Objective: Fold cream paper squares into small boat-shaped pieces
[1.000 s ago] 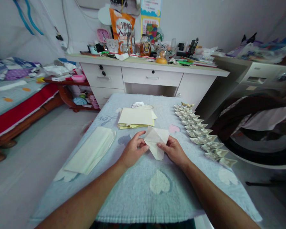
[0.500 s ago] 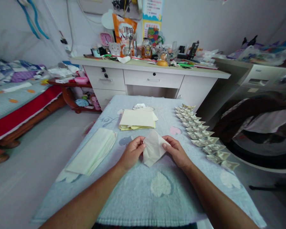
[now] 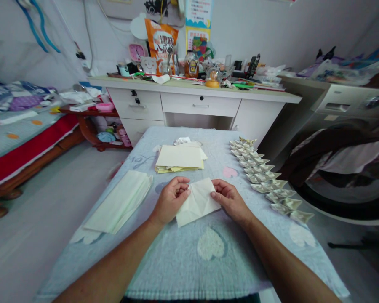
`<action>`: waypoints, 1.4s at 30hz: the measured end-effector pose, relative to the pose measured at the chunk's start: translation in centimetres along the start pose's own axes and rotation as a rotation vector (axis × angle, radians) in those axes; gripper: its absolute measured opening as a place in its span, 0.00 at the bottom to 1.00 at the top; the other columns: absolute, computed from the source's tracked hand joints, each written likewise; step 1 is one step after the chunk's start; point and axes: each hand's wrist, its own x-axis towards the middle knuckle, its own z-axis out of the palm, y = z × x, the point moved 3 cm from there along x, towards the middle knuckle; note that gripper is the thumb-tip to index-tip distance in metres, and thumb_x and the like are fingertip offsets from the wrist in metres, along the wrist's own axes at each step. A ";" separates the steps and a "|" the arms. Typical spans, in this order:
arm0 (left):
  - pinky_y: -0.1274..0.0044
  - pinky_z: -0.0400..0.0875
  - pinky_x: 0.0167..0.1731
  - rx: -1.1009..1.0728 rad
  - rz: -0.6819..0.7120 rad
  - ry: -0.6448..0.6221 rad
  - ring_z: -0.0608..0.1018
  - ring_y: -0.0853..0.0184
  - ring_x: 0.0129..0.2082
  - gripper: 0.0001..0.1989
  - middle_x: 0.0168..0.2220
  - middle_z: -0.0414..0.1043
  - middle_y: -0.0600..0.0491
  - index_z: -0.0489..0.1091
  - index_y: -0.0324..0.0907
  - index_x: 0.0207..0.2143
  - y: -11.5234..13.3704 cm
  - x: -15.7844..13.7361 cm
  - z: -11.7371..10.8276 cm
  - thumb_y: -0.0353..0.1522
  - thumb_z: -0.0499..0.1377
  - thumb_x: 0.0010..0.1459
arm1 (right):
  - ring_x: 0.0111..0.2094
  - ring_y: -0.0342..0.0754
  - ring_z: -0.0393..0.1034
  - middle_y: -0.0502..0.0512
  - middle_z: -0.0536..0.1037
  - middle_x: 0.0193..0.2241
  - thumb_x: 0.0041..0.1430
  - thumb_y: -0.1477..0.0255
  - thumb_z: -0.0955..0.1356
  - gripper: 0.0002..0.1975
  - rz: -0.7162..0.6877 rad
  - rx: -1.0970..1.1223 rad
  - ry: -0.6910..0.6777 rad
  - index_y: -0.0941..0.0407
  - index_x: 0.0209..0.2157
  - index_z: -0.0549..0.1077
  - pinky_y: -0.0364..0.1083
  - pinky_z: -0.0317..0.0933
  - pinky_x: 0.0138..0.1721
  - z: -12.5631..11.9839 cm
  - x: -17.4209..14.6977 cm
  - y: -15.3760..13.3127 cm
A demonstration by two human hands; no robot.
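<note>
Between my two hands is a creased sheet of white paper [image 3: 198, 203], folded into a roughly square shape and held just over the cloth. My left hand [image 3: 173, 197] pinches its upper left edge between thumb and fingers. On the opposite side my right hand [image 3: 230, 198] grips the right edge, thumb on top. Beyond the hands lies a stack of cream and yellow paper [image 3: 179, 157]. A long pile of folded pale paper [image 3: 121, 202] rests to the left of my left hand. Folded paper pieces with pointed tips [image 3: 263, 176] stand in a row along the right side.
A blue patterned cloth [image 3: 177, 269] covers the table. Behind it stands a white desk [image 3: 202, 107] crowded with a jar, an orange snack bag [image 3: 161, 44] and other items. A washing machine [image 3: 337, 99] is at the right, a bed [image 3: 28, 126] at the left.
The paper has gone from a diamond-like, tilted shape to a wider, flatter square. My left hand has shifted slightly left, and the whole view has moved a little.
</note>
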 end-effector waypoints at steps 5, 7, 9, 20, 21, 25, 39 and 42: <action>0.81 0.66 0.28 0.171 -0.033 -0.103 0.75 0.71 0.28 0.12 0.31 0.75 0.55 0.65 0.42 0.42 -0.6 0.0 0.6 0.31 0.59 0.54 | 0.29 0.44 0.64 0.49 0.71 0.29 0.54 0.63 0.69 0.13 -0.031 -0.261 0.110 0.56 0.39 0.70 0.42 0.57 0.31 0.0 0.0 0.1; 0.81 0.66 0.28 0.262 -0.017 -0.106 0.75 0.71 0.27 0.11 0.30 0.75 0.56 0.66 0.42 0.40 -0.6 0.1 0.8 0.31 0.60 0.53 | 0.30 0.44 0.63 0.49 0.70 0.29 0.53 0.66 0.69 0.12 -0.061 -0.452 0.159 0.56 0.38 0.69 0.42 0.57 0.32 0.0 0.0 0.3; 0.81 0.67 0.29 0.333 0.002 -0.094 0.75 0.71 0.28 0.09 0.29 0.75 0.56 0.68 0.42 0.38 -0.6 0.1 0.8 0.30 0.60 0.52 | 0.32 0.45 0.63 0.50 0.71 0.32 0.52 0.69 0.69 0.14 -0.076 -0.624 0.198 0.55 0.41 0.68 0.43 0.57 0.34 0.0 0.1 0.5; 0.80 0.62 0.27 0.721 0.105 -0.089 0.73 0.71 0.24 0.02 0.23 0.71 0.58 0.68 0.42 0.29 -0.3 -0.1 1.3 0.29 0.60 0.53 | 0.36 0.48 0.63 0.52 0.74 0.31 0.53 0.76 0.69 0.06 -0.133 -1.101 0.155 0.56 0.35 0.74 0.47 0.52 0.40 1.1 -0.1 0.4; 0.80 0.62 0.27 0.752 0.118 -0.091 0.73 0.71 0.24 0.02 0.23 0.70 0.58 0.68 0.42 0.29 -0.2 -0.1 1.3 0.29 0.60 0.53 | 0.37 0.48 0.62 0.52 0.74 0.31 0.53 0.76 0.69 0.06 -0.166 -1.137 0.137 0.56 0.36 0.74 0.47 0.51 0.41 1.2 -0.2 0.4; 0.79 0.60 0.27 0.837 0.195 -0.104 0.71 0.71 0.25 0.03 0.24 0.69 0.58 0.67 0.42 0.27 -0.3 -0.1 1.5 0.28 0.59 0.54 | 0.39 0.50 0.60 0.53 0.72 0.33 0.56 0.75 0.69 0.09 -0.258 -1.253 0.063 0.54 0.40 0.75 0.47 0.49 0.41 1.6 -0.6 0.4; 0.70 0.64 0.43 0.898 0.353 -0.137 0.70 0.61 0.40 0.07 0.37 0.72 0.51 0.73 0.43 0.37 -0.4 0.1 1.3 0.31 0.62 0.54 | 0.40 0.50 0.57 0.54 0.70 0.34 0.56 0.77 0.68 0.17 -0.330 -1.441 -0.111 0.48 0.47 0.74 0.50 0.47 0.43 2.5 -1.3 -0.2; 0.70 0.64 0.44 0.905 0.355 -0.145 0.70 0.62 0.41 0.08 0.38 0.72 0.51 0.74 0.43 0.39 -0.6 0.1 1.3 0.31 0.62 0.54 | 0.41 0.50 0.56 0.54 0.70 0.34 0.57 0.77 0.68 0.15 -0.336 -1.449 -0.121 0.50 0.45 0.75 0.50 0.47 0.43 2.6 -1.4 -0.2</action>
